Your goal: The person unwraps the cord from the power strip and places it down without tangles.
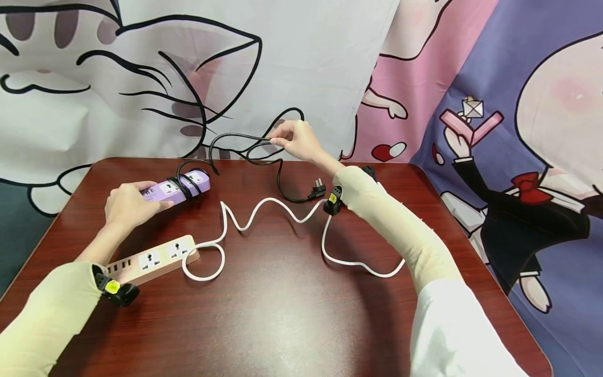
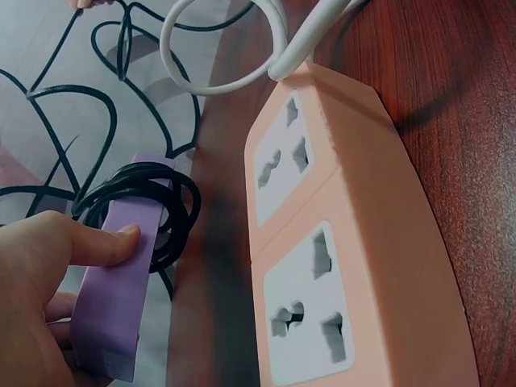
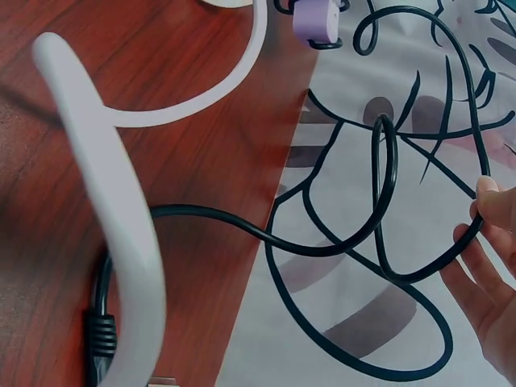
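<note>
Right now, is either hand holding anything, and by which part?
The left hand grips the purple power strip by the end away from the wrapped black power cord; the right hand pinches that cord partway along, away from its plug.

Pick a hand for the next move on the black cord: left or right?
Right, I'd say. The right hand pinches the black cord in mid-air, away from the coiled part; the left hand grips the purple power strip, so it probably serves best holding that steady.

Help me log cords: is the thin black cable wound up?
Partly wound: the cable loops around the oblong purple power strip; the right hand holds an unwound section.
</note>
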The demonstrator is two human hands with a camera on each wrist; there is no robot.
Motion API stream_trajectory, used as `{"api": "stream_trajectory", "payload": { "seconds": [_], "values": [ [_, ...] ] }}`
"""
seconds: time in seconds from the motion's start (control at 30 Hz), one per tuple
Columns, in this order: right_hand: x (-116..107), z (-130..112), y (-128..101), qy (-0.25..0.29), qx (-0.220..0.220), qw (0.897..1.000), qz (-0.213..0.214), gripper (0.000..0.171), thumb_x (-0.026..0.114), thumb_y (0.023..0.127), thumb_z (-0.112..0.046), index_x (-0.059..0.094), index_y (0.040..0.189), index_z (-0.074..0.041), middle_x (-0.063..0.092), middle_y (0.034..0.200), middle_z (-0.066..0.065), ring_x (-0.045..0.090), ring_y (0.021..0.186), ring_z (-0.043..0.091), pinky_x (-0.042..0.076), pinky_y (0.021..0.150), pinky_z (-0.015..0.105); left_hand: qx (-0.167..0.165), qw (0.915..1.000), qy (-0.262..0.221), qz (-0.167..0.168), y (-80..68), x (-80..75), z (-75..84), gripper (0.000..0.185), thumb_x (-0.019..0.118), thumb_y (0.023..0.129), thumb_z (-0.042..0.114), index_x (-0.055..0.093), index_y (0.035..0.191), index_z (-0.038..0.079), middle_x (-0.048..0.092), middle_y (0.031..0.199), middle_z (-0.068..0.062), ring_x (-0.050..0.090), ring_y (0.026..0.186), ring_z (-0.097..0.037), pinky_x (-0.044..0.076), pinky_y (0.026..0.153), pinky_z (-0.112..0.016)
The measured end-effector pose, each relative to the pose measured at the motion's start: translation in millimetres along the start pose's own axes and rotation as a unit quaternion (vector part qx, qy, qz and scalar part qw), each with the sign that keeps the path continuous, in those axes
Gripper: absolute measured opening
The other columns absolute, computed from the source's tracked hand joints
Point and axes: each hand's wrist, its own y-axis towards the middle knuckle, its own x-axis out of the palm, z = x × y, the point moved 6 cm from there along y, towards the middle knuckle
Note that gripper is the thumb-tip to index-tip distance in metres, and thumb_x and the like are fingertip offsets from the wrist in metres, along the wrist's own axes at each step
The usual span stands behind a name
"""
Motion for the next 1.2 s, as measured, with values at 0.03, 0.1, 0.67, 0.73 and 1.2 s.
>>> {"api": "stream_trajectory", "payload": {
  "seconds": [0.03,0.1,0.67,0.73,1.2],
  "values": [
    [-1.0,-0.1,-1.1,0.001,0.000,1.000,0.002,0.010,0.071,0.086,-0.013,0.076,0.093,-0.007,0.072,0.091,0.008,0.060,0.067,0.009,0.043,0.064,0.019,-0.001,1.0000,-0.001,0.002,-0.2,-0.6,-0.3,0.062,0.076,0.077,0.038,0.059,0.123,0.000,0.061,0.107,-0.034,0.052,0.087,-0.045,0.036,0.059,-0.040],
    [-2.9,-0.6,-3.2,-0.001,-0.003,1.000,0.003,0.010,0.071,0.086,-0.013,0.076,0.092,-0.007,0.072,0.090,0.008,0.060,0.067,0.009,0.044,0.064,0.020,-0.005,0.9999,-0.002,0.009,-0.8,-1.7,-1.1,0.063,0.077,0.076,0.038,0.059,0.123,0.000,0.061,0.107,-0.034,0.052,0.088,-0.045,0.037,0.060,-0.041],
    [-9.2,0.4,-16.0,-0.011,-0.022,0.999,-0.025,0.007,0.071,0.086,-0.011,0.076,0.091,-0.008,0.072,0.088,0.007,0.064,0.077,0.015,0.045,0.069,0.024,-0.049,0.9979,-0.013,0.040,0.8,-8.3,-12.2,0.066,0.075,0.078,0.037,0.056,0.130,0.000,0.059,0.111,-0.034,0.049,0.094,-0.047,0.035,0.069,-0.049],
    [-9.5,1.1,-17.1,-0.013,-0.022,0.999,-0.029,0.008,0.071,0.086,-0.012,0.076,0.091,-0.008,0.072,0.089,0.006,0.064,0.077,0.014,0.045,0.069,0.024,-0.053,0.9976,-0.013,0.044,0.9,-9.2,-13.1,0.066,0.075,0.079,0.037,0.056,0.131,0.001,0.059,0.111,-0.034,0.049,0.094,-0.047,0.034,0.068,-0.049],
    [-4.1,6.3,-23.2,-0.043,0.001,0.997,-0.064,0.009,0.070,0.087,-0.015,0.077,0.091,-0.010,0.074,0.092,0.004,0.064,0.076,0.013,0.048,0.070,0.025,-0.083,0.9921,-0.034,0.088,-4.1,-14.5,-19.1,0.065,0.072,0.081,0.038,0.055,0.132,0.002,0.058,0.117,-0.034,0.046,0.103,-0.048,0.031,0.073,-0.049]
  ]
}}
